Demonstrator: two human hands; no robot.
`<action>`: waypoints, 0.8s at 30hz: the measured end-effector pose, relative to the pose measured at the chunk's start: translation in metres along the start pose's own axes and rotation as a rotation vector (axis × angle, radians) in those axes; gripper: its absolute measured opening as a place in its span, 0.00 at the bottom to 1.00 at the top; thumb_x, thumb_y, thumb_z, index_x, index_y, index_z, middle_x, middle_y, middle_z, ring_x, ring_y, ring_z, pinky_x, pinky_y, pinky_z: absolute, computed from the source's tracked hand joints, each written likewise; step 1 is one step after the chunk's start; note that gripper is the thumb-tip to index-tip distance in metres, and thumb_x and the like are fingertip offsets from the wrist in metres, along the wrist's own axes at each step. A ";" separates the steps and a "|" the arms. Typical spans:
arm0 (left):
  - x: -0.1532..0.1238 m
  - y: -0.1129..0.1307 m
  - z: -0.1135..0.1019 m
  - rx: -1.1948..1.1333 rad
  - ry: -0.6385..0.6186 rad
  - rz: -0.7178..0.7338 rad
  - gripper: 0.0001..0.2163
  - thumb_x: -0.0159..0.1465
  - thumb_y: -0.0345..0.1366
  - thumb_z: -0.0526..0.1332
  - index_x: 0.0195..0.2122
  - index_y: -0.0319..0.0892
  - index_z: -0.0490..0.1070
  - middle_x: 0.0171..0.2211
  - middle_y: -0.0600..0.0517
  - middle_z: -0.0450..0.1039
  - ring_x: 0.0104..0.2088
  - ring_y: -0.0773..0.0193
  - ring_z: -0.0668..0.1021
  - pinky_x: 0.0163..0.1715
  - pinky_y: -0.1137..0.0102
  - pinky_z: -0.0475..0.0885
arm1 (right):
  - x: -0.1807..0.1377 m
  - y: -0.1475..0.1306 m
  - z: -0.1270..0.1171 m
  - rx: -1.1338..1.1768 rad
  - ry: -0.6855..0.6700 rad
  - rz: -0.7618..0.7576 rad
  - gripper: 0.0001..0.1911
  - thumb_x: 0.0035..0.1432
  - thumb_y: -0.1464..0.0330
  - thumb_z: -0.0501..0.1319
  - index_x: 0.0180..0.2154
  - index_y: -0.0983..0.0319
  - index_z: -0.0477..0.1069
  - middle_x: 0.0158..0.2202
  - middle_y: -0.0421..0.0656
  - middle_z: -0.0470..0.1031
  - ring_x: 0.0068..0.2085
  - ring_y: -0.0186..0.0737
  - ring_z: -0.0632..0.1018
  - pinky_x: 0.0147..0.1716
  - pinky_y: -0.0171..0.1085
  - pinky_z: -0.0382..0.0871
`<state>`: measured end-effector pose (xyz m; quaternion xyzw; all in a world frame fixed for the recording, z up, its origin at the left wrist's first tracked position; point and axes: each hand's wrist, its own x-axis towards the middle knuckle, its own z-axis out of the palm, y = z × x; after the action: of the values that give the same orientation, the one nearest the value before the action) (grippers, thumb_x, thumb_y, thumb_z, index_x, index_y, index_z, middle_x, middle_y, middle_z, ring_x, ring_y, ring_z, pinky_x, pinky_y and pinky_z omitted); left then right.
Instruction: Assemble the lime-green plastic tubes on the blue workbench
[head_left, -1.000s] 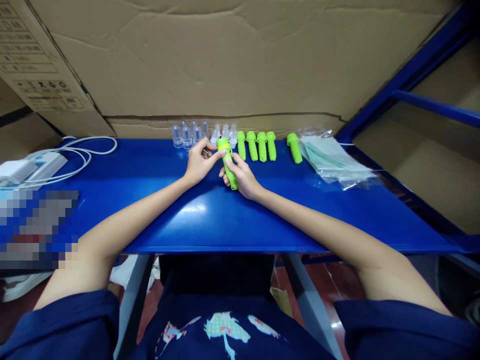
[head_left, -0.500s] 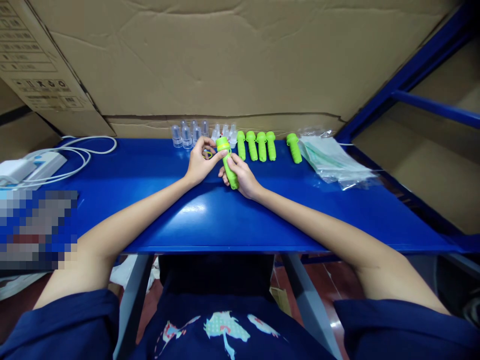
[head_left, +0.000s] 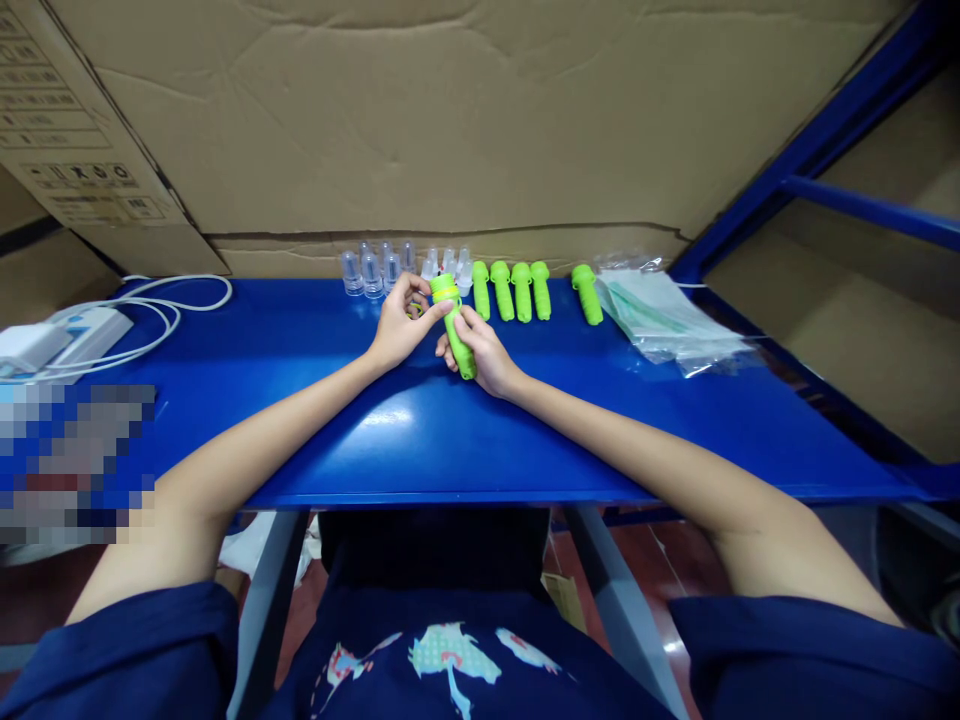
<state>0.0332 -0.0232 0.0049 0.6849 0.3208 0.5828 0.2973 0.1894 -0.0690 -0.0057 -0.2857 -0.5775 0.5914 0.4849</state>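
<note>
A bright green flashlight [head_left: 463, 350] with a ribbed body and a yellow band below its head is tilted over the blue table, its wide end up and away from me. My right hand [head_left: 487, 350] wraps round its body. With thumb and fingers, my left hand [head_left: 405, 325] grips the head end near the yellow band. A small yellow-green ring [head_left: 414, 309] shows at the left fingers; how it is held is unclear. Just behind my hands stand several clear domed plastic pieces [head_left: 371, 272] and some smaller clear cone-shaped pieces [head_left: 448, 265].
Several similar green flashlights [head_left: 521, 292] lie in a row to the right, one [head_left: 587, 295] apart from them. Plastic-bagged face masks [head_left: 675, 315] lie farther right. A white power strip with cable [head_left: 82, 340] is at left. Cardboard [head_left: 450, 130] walls the back; a blue frame [head_left: 810, 150] stands right.
The view has shifted very slightly. Both hands keep the same hold on the green flashlight, with no clear movement.
</note>
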 end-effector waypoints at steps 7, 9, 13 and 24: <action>0.001 -0.004 0.000 -0.059 -0.035 -0.012 0.29 0.52 0.63 0.70 0.37 0.44 0.61 0.26 0.58 0.61 0.25 0.72 0.65 0.25 0.73 0.60 | -0.001 -0.002 0.001 -0.018 0.002 0.013 0.26 0.59 0.46 0.63 0.45 0.57 0.59 0.24 0.34 0.72 0.21 0.33 0.70 0.19 0.32 0.63; 0.001 -0.005 0.000 -0.071 -0.041 -0.015 0.30 0.52 0.63 0.70 0.37 0.44 0.61 0.26 0.59 0.61 0.25 0.72 0.65 0.25 0.73 0.60 | -0.001 -0.002 0.001 -0.014 0.002 0.013 0.26 0.59 0.46 0.63 0.45 0.57 0.59 0.24 0.33 0.72 0.21 0.33 0.70 0.19 0.32 0.63; 0.002 -0.010 0.000 -0.078 -0.074 -0.054 0.30 0.53 0.63 0.69 0.38 0.45 0.61 0.28 0.58 0.63 0.26 0.72 0.68 0.26 0.73 0.62 | -0.002 -0.002 0.000 -0.005 0.012 0.021 0.25 0.59 0.47 0.64 0.45 0.57 0.60 0.25 0.34 0.72 0.21 0.32 0.71 0.20 0.32 0.64; -0.005 -0.008 0.003 -0.241 -0.184 -0.175 0.29 0.62 0.57 0.66 0.54 0.50 0.54 0.39 0.51 0.77 0.32 0.66 0.79 0.31 0.71 0.73 | 0.000 0.005 0.004 -0.034 0.024 -0.063 0.32 0.54 0.54 0.70 0.52 0.55 0.56 0.39 0.39 0.77 0.32 0.36 0.81 0.36 0.41 0.80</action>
<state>0.0345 -0.0221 -0.0047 0.6643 0.2786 0.5237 0.4548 0.1848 -0.0695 -0.0100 -0.2826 -0.5902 0.5624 0.5055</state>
